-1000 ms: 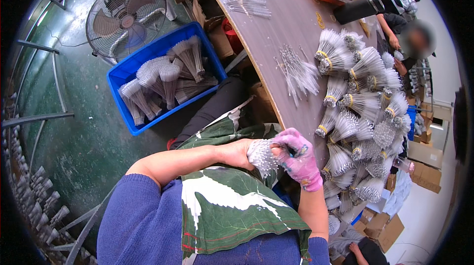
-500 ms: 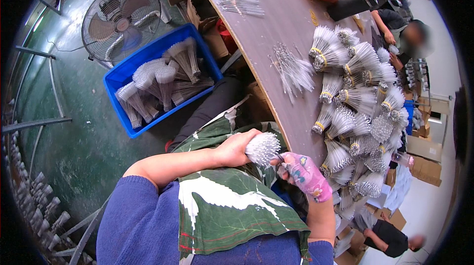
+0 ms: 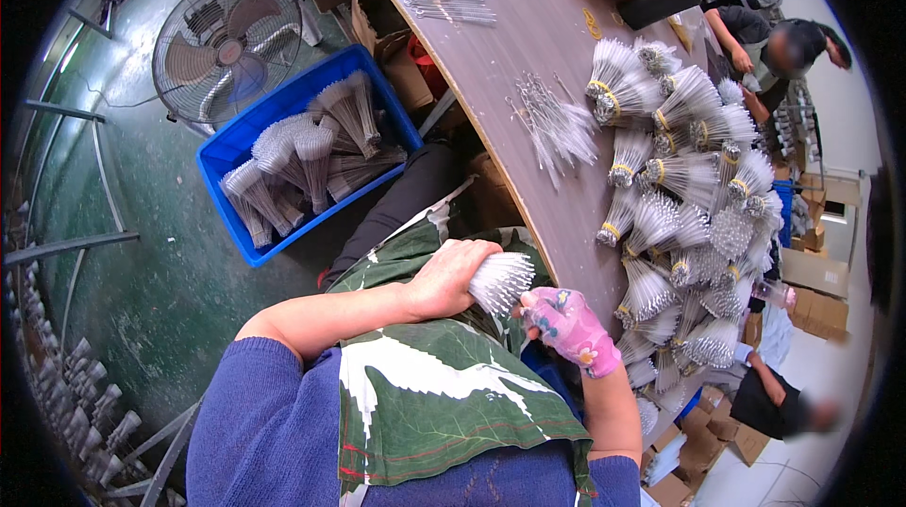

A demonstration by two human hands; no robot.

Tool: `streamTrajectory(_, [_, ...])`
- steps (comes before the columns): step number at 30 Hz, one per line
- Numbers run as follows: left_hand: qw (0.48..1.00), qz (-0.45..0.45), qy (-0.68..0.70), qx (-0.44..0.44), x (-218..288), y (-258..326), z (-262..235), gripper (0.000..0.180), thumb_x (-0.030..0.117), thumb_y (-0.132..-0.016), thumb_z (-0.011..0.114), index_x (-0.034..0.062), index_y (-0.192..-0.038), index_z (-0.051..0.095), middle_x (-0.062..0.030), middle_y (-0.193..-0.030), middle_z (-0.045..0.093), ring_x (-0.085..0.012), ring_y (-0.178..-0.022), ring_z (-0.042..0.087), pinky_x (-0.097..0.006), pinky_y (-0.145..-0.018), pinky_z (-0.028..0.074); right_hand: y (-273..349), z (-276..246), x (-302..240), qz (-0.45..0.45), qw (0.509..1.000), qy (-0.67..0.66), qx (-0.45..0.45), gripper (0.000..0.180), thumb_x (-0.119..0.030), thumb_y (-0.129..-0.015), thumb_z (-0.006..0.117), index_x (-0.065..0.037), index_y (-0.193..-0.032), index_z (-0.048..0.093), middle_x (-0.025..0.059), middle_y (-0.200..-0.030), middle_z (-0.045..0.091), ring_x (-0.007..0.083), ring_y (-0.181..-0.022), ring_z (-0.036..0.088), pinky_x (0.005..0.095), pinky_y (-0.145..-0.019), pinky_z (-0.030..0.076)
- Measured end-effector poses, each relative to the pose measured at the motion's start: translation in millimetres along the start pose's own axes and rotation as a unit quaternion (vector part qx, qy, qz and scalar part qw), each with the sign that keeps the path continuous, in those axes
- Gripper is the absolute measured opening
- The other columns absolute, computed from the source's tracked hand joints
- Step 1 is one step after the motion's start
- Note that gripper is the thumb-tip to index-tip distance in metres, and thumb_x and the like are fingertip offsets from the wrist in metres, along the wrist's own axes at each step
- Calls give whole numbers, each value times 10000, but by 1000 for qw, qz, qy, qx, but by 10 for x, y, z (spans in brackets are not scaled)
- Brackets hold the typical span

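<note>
While a brown table (image 3: 559,224) ran alongside a green floor (image 3: 142,177), the left grip (image 3: 457,273) was clamped round a bundle (image 3: 502,281) above the apron (image 3: 396,441).
A fan (image 3: 229,52) and a blue bin (image 3: 226,150) stood left of the table; banded bundles (image 3: 681,182) crowded its right. The held bundle's long axis lay roughly crosswise, tips pointing right, toward the right grip (image 3: 571,328); whether that gloved grip pinched anything, I could not tell.
</note>
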State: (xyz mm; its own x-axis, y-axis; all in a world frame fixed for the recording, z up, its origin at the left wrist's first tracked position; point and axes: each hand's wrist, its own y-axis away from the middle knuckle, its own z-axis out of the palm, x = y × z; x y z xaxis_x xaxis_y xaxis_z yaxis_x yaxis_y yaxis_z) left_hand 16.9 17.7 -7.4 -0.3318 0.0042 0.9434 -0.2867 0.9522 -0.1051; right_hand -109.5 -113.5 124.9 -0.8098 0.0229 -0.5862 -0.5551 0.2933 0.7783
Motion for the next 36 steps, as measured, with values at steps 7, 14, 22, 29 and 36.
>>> streamTrajectory(7, [1000, 5, -28, 2, 25, -5, -8, 541, -35, -599, 600, 12, -1116, 450, -152, -1022, 550, -317, -997, 518, -397, -866, 369, -44, 28, 77, -16, 1000, -10, 14, 324, -314, -897, 517, -32, -810, 650, -13, -573, 532, 56, -480, 435, 202, -448, 319])
streamTrajectory(14, [998, 0, -59, -5, 14, 5, 12, 531, -27, -607, 592, 14, -1117, 453, -150, -1018, 554, -313, -984, 523, -401, -836, 376, 2, -16, 124, 8, 997, -77, -22, 324, -319, -890, 535, -32, -779, 638, -16, -626, 556, 70, -528, 484, 220, -508, 385])
streamTrajectory(22, [992, 8, -123, -7, 25, -6, 8, 519, 0, -603, 613, 17, -1098, 456, -142, -949, 560, -310, -921, 539, -401, -796, 387, 50, 92, 132, 12, 998, -47, -30, 333, -308, -901, 514, -22, -785, 640, 2, -634, 555, 75, -536, 490, 229, -527, 397])
streamTrajectory(29, [987, 19, -160, -5, 25, -6, 14, 506, 11, -612, 613, 15, -1093, 457, -131, -928, 553, -296, -892, 540, -392, -785, 386, -6, 138, 197, 13, 998, -56, -25, 348, -312, -906, 502, -19, -774, 638, -1, -603, 546, 76, -523, 481, 235, -519, 389])
streamTrajectory(36, [985, 25, -172, -5, 17, 6, 16, 514, 7, -599, 609, 14, -1092, 463, -122, -921, 553, -287, -891, 542, -387, -778, 386, -18, 200, 264, -15, 998, -68, -4, 340, -310, -907, 506, -24, -780, 641, -7, -613, 548, 67, -517, 474, 220, -509, 374])
